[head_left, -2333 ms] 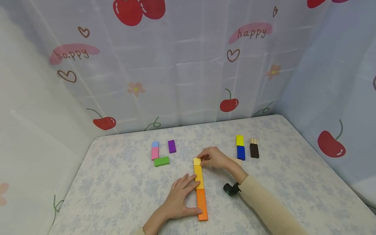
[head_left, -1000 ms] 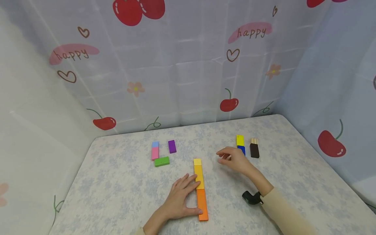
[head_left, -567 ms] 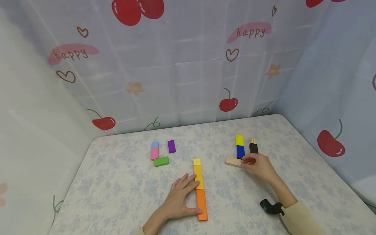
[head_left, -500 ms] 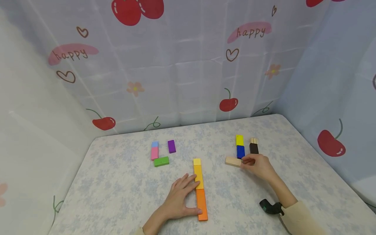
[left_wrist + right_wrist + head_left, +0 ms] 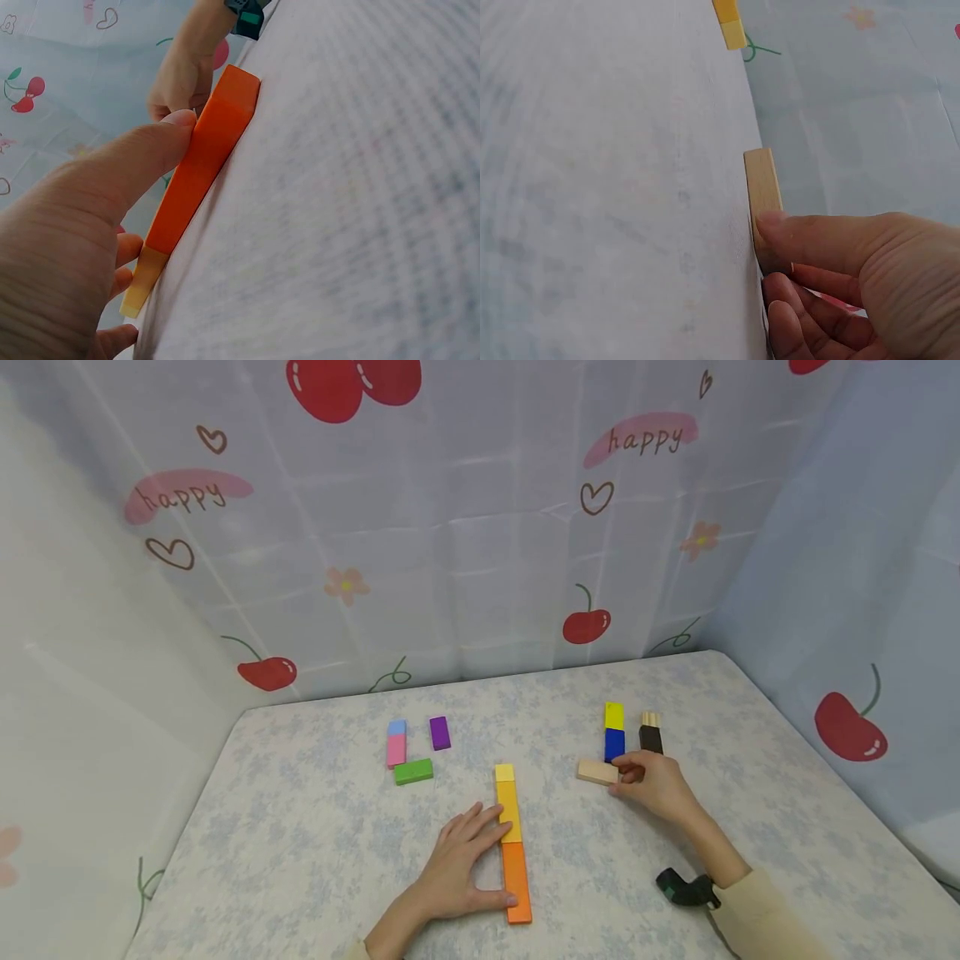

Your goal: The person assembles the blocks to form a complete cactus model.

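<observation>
Here I log, as landmark, the straight row of orange and yellow rectangular blocks [image 5: 513,856]. Item: plain light-wood rectangular block [image 5: 596,772], right of the row's far end, long axis roughly crosswise to it. Right hand [image 5: 657,785]: the nearer, pinching the wooden block's end farthest from the row. Left hand [image 5: 456,872]: fingers spread, touching the row's left side.

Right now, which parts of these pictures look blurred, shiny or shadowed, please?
Head view: pale streaks, perhaps glare, on the curtain; left wrist view: tablecloth smeared and soft, a faint shadow beside the orange block; right wrist view: tablecloth blurred again, wooden block clearer, its grain visible.
</observation>
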`<state>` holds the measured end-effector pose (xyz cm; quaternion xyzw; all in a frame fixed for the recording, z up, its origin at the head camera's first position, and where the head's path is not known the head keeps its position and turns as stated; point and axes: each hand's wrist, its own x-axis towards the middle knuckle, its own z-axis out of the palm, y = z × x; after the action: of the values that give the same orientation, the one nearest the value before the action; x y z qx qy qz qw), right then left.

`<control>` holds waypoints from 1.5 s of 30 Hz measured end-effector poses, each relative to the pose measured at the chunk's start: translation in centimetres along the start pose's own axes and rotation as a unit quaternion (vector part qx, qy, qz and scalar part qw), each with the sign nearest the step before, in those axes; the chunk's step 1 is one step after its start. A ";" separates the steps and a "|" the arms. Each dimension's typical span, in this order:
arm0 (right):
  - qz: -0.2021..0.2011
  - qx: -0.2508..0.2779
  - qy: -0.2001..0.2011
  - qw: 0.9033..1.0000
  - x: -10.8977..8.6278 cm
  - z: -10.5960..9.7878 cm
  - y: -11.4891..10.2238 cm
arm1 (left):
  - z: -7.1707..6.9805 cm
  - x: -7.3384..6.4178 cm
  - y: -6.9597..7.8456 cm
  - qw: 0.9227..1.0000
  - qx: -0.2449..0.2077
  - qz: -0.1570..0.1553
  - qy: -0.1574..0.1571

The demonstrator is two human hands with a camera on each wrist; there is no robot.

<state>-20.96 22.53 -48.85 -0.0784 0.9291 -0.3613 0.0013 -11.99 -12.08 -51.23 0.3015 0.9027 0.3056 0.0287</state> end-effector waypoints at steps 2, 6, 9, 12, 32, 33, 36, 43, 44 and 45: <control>-0.002 0.002 0.005 1.000 0.0 0.2 0.0 | 0.0 0.0 0.0 1.000 0.002 0.001 0.001; -0.007 0.009 0.017 1.000 0.1 0.6 0.2 | -0.1 0.0 0.0 1.000 0.007 0.003 0.004; -0.009 0.014 0.027 0.999 0.1 0.8 0.3 | -0.1 0.0 0.0 1.000 0.010 0.004 0.005; -0.019 0.013 0.032 0.999 0.1 0.8 0.4 | -0.1 0.0 0.0 1.000 0.008 0.003 0.004; -0.095 0.041 -0.018 0.994 0.4 1.6 -2.6 | -0.1 0.0 0.0 1.000 0.002 0.000 0.004; -0.097 0.046 -0.022 0.994 0.4 1.9 -2.9 | -0.1 0.0 0.0 1.000 0.003 0.001 0.004; -0.109 0.056 -0.034 0.992 0.5 2.5 -3.7 | -0.1 0.0 0.0 1.000 0.005 0.000 0.002; -0.130 0.062 -0.067 0.987 0.6 3.7 -4.9 | 0.0 0.1 0.1 1.000 0.014 -0.004 -0.001; -0.131 0.061 -0.070 0.987 0.6 3.8 -5.0 | 0.0 0.1 0.0 1.000 0.014 -0.004 -0.001; -0.131 0.059 -0.074 0.987 0.7 3.9 -5.0 | 0.0 0.1 0.0 1.000 0.015 -0.004 -0.001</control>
<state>-20.66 16.12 -48.35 -0.2253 0.8854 -0.4057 0.0270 -12.06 -11.98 -51.19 0.2989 0.9082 0.2919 0.0264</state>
